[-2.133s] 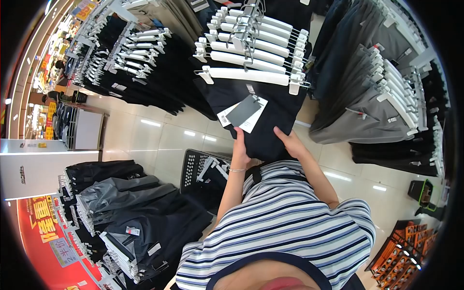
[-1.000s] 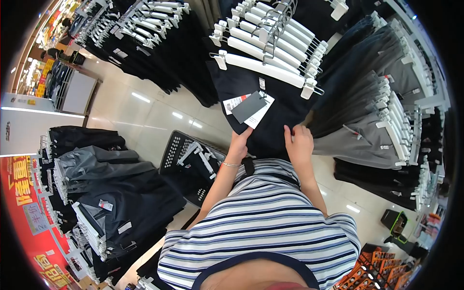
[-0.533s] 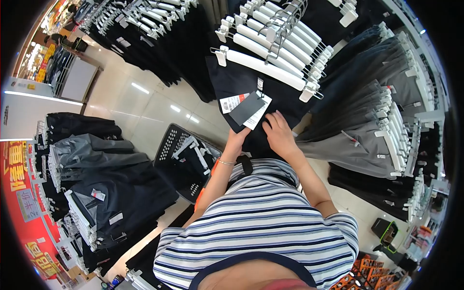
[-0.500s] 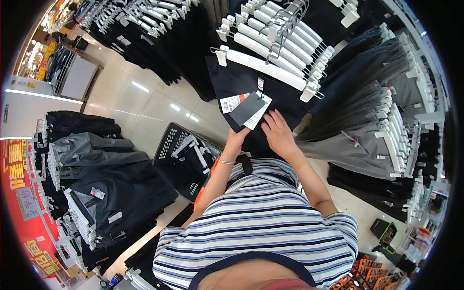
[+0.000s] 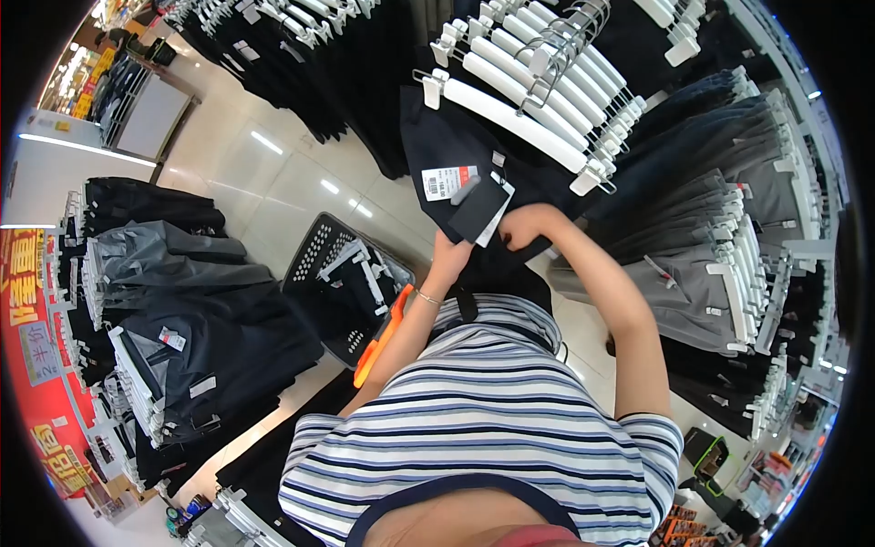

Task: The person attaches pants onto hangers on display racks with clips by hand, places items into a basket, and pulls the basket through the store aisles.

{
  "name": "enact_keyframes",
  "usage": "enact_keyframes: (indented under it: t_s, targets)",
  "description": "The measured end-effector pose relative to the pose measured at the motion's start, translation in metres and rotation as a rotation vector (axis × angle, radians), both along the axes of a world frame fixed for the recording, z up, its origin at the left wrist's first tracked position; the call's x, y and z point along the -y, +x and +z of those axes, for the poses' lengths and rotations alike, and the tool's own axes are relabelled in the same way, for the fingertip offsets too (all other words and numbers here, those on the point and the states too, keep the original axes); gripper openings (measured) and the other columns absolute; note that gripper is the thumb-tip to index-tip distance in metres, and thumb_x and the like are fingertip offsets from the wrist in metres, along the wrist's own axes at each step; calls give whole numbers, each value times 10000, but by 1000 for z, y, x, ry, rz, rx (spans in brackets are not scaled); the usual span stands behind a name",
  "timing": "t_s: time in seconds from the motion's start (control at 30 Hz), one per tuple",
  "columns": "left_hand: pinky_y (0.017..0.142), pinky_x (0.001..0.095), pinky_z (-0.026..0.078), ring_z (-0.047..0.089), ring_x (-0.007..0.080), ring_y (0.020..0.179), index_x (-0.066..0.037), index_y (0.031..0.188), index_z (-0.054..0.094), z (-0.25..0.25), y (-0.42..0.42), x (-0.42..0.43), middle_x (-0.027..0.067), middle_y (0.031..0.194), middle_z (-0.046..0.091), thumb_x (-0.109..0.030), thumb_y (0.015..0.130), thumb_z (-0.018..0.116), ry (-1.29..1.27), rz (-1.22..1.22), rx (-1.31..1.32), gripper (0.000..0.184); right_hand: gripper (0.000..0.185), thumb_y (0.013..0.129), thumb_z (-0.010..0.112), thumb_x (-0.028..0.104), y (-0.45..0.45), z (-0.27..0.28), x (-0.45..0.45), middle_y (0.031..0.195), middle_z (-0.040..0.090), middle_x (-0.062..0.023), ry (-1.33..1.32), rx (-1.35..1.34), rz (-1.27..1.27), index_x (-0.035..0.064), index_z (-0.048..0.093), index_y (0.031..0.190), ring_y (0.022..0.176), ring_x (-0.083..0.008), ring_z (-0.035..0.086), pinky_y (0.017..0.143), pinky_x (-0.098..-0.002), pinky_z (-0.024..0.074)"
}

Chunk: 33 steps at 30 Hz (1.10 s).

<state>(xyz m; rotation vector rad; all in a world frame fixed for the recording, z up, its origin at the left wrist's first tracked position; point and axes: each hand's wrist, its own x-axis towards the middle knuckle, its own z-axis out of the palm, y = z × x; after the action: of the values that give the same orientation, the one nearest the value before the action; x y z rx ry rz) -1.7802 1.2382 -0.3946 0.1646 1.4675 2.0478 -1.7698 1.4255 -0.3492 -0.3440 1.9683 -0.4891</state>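
A dark garment hangs from a white clip hanger at the front of a row of hangers. White and dark grey tags lie on its front. Below the tags, my left hand grips the garment, its fingertips partly behind the cloth. My right hand is just right of the tags, fingers curled on the dark cloth, which is bunched there.
A black basket with hangers and dark clothes stands at my left. Racks of grey and black trousers are at the left, and grey trousers hang at the right. A green-edged basket sits lower right.
My right hand has curled round the cloth, its elbow swinging outward. The garment's lower part has folded and bunched, and the tags have shifted. The view has moved slightly.
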Motion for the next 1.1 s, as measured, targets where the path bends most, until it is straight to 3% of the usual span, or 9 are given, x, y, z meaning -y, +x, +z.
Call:
enact_keyframes:
  t_s: [0.1, 0.33, 0.5, 0.6, 0.63, 0.73, 0.83, 1.03, 1.1]
  targets:
    - [772, 261, 456, 571, 143, 897, 27, 1114, 532, 11, -6, 1, 68, 1016, 606, -36, 795, 629, -74, 6, 26, 338, 448, 747, 526, 357, -22, -17, 4, 1039, 612, -196, 175, 75, 113, 29, 629, 1033, 918, -316, 596, 799, -368, 461]
    - [720, 247, 443, 559, 113, 828, 35, 1048, 572, 12, -18, 13, 40, 951, 621, -181, 823, 653, -11, 169, 139, 322, 414, 751, 475, 228, -42, 6, 37, 1064, 615, -159, 246, 370, -118, 10, 609, 1076, 961, -274, 585, 827, -350, 441]
    - [716, 251, 449, 568, 116, 821, 34, 1006, 597, 5, -19, 21, 44, 928, 632, -201, 827, 650, -71, 174, 218, 301, 410, 727, 475, 119, -14, -10, 31, 990, 622, -184, -114, 83, -448, -54, 566, 1087, 839, -269, 579, 748, -321, 452]
    - [700, 261, 455, 570, 116, 790, 44, 959, 611, -2, -19, 21, 51, 877, 642, -236, 835, 640, -168, 166, 158, 307, 391, 762, 446, 119, -17, 37, 44, 1059, 609, -189, -47, 144, -526, -24, 573, 1103, 925, -277, 576, 820, -326, 435]
    - [694, 266, 457, 571, 116, 778, 48, 942, 615, -5, -19, 20, 54, 856, 645, -250, 839, 634, -205, 161, 138, 316, 372, 771, 448, 136, -12, 2, 37, 972, 628, -212, 152, 135, -476, -30, 585, 1074, 833, -297, 607, 757, -343, 469]
    - [665, 289, 463, 585, 132, 734, 68, 906, 612, -28, -16, 16, 96, 786, 653, -299, 856, 604, -333, 171, 25, 370, 279, 813, 457, 168, 19, -4, 37, 869, 624, -235, 12, -341, -640, -66, 588, 893, 753, -358, 612, 683, -402, 485]
    - [636, 351, 473, 631, 256, 688, 82, 833, 602, -17, -18, 14, 192, 728, 640, -291, 868, 568, -492, 136, -142, 376, 188, 837, 493, 156, 38, 50, 56, 838, 614, -164, 40, -571, -678, -12, 563, 882, 817, -343, 578, 742, -397, 445]
    - [636, 453, 457, 541, 471, 762, 69, 733, 582, 2, -26, 3, 311, 760, 565, -211, 861, 528, -960, -393, -485, 313, 154, 739, 638, 187, 71, 53, 78, 728, 540, -69, 214, -1033, -464, 65, 555, 786, 772, -225, 544, 829, -349, 346]
    - [640, 426, 461, 589, 412, 772, 93, 783, 568, -9, -26, 0, 282, 775, 594, -231, 860, 549, -879, -392, -478, 334, 169, 693, 677, 163, 74, 47, 79, 704, 533, -68, 213, -1059, -504, 75, 551, 765, 741, -233, 538, 840, -360, 340]
